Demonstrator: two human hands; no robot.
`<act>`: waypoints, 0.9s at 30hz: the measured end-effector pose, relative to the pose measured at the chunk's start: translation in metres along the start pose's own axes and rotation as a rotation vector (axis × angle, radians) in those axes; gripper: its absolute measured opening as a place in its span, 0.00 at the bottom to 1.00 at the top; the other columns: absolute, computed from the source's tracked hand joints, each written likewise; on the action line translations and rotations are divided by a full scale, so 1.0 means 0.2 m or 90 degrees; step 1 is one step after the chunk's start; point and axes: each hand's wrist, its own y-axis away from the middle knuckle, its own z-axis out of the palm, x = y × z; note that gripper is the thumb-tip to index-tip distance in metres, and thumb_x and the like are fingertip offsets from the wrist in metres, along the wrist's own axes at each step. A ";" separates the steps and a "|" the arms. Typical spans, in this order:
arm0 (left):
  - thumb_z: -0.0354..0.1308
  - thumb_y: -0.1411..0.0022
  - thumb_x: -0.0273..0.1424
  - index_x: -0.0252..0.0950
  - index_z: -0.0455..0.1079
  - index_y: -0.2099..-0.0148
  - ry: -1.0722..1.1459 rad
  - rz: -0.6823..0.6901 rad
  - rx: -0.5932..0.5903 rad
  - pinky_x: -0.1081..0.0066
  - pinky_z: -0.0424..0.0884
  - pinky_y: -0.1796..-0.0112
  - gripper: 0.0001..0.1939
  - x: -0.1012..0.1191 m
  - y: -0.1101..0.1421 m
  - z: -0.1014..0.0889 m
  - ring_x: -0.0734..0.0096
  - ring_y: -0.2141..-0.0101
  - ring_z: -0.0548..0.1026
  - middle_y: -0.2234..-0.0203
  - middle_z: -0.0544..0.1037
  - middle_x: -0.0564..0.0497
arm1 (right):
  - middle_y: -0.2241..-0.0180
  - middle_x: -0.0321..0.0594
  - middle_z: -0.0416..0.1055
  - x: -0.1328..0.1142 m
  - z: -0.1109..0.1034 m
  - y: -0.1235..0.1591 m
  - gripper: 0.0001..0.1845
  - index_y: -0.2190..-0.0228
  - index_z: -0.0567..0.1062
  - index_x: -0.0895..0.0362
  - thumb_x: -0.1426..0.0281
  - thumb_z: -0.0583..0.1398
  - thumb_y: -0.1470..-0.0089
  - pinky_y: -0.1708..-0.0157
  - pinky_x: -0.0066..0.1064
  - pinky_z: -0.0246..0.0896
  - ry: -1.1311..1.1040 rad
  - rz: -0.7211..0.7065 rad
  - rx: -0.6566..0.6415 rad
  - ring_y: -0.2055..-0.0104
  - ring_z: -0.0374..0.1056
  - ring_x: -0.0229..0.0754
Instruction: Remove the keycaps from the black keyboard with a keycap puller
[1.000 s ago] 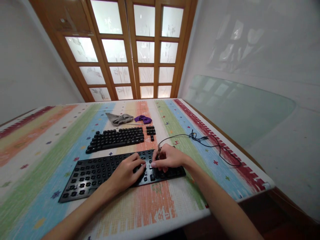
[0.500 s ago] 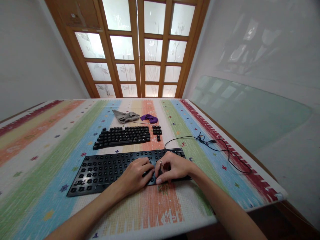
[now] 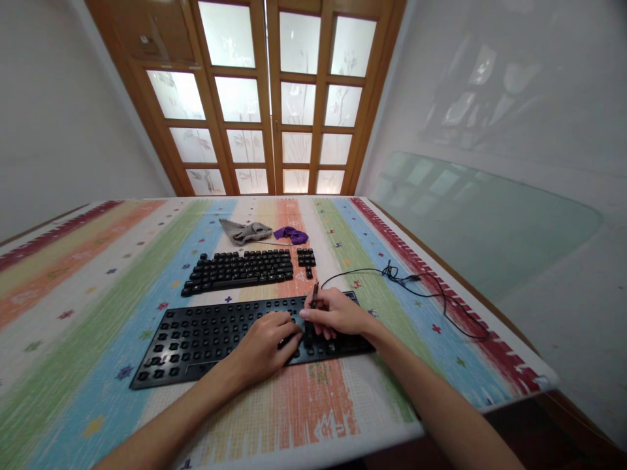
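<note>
A black keyboard base (image 3: 196,339) with its keycaps off over most of the visible part lies on the patterned cloth. My left hand (image 3: 267,343) rests on its middle, fingers curled and the thumb and index tips drawn close together; what lies between them I cannot make out. Just right of it, my right hand (image 3: 337,310) is closed around a thin dark pen-like tool (image 3: 314,297), held upright over the right part of the base. The tool's lower end meets the dark keyboard and is hard to make out.
Loose black keycaps (image 3: 240,269) lie in keyboard order behind the base, with a smaller group (image 3: 306,258) at their right. Farther back are a grey cloth (image 3: 247,232) and a purple cloth (image 3: 292,235). A black cable (image 3: 426,292) runs right, near the table edge and wall.
My right hand has turned and lifted slightly, and the pen-like tool now shows upright in its fingers. My left hand has stayed almost in place. The view has shifted slightly.
</note>
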 end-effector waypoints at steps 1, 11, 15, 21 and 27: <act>0.52 0.34 0.25 0.35 0.74 0.60 0.021 -0.007 0.004 0.66 0.70 0.63 0.09 0.00 0.00 -0.01 0.67 0.67 0.72 0.70 0.75 0.48 | 0.84 0.29 0.67 0.00 -0.01 0.00 0.21 0.71 0.69 0.58 0.52 0.64 0.47 0.88 0.20 0.55 -0.002 -0.006 0.016 0.87 0.60 0.30; 0.62 0.38 0.37 0.37 0.73 0.49 0.218 -0.183 0.018 0.67 0.72 0.63 0.16 0.03 -0.07 -0.07 0.68 0.66 0.75 0.62 0.80 0.48 | 0.81 0.30 0.69 -0.02 -0.03 0.01 0.19 0.68 0.67 0.56 0.54 0.64 0.46 0.85 0.22 0.58 -0.069 -0.113 0.086 0.84 0.64 0.32; 0.63 0.39 0.37 0.36 0.75 0.54 0.276 -0.229 0.022 0.72 0.69 0.69 0.14 0.02 -0.10 -0.08 0.71 0.72 0.73 0.70 0.79 0.52 | 0.81 0.30 0.69 -0.02 -0.04 0.01 0.19 0.68 0.67 0.56 0.54 0.64 0.47 0.85 0.22 0.58 -0.101 -0.130 0.076 0.84 0.63 0.31; 0.64 0.41 0.35 0.34 0.75 0.58 0.359 -0.247 0.010 0.72 0.68 0.70 0.12 0.01 -0.12 -0.08 0.72 0.71 0.72 0.69 0.79 0.51 | 0.80 0.29 0.69 -0.01 -0.05 0.01 0.20 0.68 0.67 0.57 0.54 0.64 0.46 0.83 0.22 0.59 -0.095 -0.128 0.055 0.83 0.64 0.31; 0.68 0.46 0.37 0.33 0.73 0.52 0.480 -0.248 0.029 0.71 0.71 0.68 0.21 -0.05 -0.14 -0.05 0.73 0.70 0.73 0.65 0.79 0.48 | 0.80 0.29 0.69 -0.01 -0.06 0.01 0.22 0.67 0.65 0.56 0.52 0.64 0.47 0.84 0.23 0.59 -0.107 -0.134 0.055 0.84 0.65 0.32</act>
